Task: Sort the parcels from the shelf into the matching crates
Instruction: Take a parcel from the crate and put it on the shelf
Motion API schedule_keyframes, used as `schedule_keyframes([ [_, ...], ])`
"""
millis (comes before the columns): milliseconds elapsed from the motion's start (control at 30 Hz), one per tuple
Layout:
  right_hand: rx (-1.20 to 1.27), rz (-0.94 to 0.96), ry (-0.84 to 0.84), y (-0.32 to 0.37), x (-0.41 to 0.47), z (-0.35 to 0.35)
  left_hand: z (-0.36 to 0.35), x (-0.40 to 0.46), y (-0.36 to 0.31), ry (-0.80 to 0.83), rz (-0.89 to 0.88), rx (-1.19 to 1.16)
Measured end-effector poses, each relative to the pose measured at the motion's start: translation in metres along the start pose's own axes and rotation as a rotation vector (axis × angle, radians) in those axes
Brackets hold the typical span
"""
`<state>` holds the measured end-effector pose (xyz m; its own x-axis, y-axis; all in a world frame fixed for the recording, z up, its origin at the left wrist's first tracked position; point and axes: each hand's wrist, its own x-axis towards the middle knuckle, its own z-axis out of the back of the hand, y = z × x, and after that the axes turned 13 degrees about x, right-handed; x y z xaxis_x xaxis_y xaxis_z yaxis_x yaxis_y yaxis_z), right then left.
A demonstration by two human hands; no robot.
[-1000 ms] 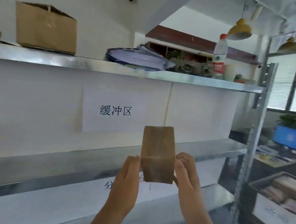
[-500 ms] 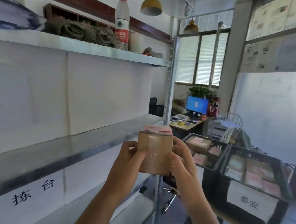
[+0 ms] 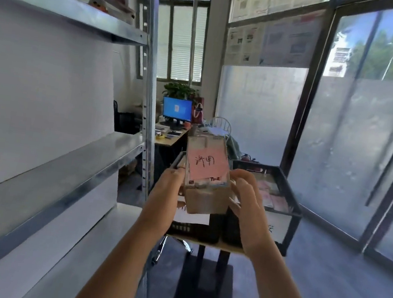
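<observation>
1. the left hand [image 3: 163,192] and the right hand [image 3: 248,200] hold between them a small brown cardboard parcel with a pink handwritten label on top [image 3: 208,175]. the fingers of each hand are curled around one side of it, the left hand on the left side, the right hand on the right side.
2. the parcel is raised in front of the chest, with its label face tilted up toward the camera. its long axis runs away from the person, and both hands look equally near to it.
3. the relation that matters: the black plastic crates lie just behind and below the parcel. the right black crate [image 3: 289,198] is beyond the right hand and has flat parcels inside. the left black crate [image 3: 195,228] is mostly hidden by the parcel and the left hand.
4. i judge the next move is forward and down, into the crate whose white paper sign matches the label. the signs are mostly covered, so i cannot tell which crate matches.
5. the crates stand on a small worktop with a black pedestal base [image 3: 204,290], on a grey floor.
6. a grey metal shelf rack [image 3: 151,68] runs along the left. far behind are a desk with a blue lit monitor [image 3: 177,108] and frosted glass windows [image 3: 341,143].
</observation>
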<state>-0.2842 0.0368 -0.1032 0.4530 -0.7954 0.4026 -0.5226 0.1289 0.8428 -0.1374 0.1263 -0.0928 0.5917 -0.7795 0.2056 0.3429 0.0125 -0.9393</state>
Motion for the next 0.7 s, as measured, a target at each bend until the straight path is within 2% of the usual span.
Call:
schedule_keyframes([
  [100,-0.074,-0.001,-0.074,-0.008,0.016,0.014,-0.020,0.027,0.011,0.069,-0.043,0.007],
  [267,-0.153,0.005,-0.088,-0.031,0.052,0.049,-0.066,0.077,0.030,0.151,-0.052,0.046],
  [433,-0.547,-0.008,-0.093,-0.079,0.117,0.101,-0.118,0.143,0.054,0.215,0.037,0.050],
  [567,-0.663,-0.036,-0.038,-0.110,0.178,0.140,-0.156,0.206,0.068,0.248,0.111,0.035],
  [700,-0.664,-0.058,-0.070,-0.133,0.234,0.166,-0.182,0.261,0.074,0.248,0.152,0.045],
])
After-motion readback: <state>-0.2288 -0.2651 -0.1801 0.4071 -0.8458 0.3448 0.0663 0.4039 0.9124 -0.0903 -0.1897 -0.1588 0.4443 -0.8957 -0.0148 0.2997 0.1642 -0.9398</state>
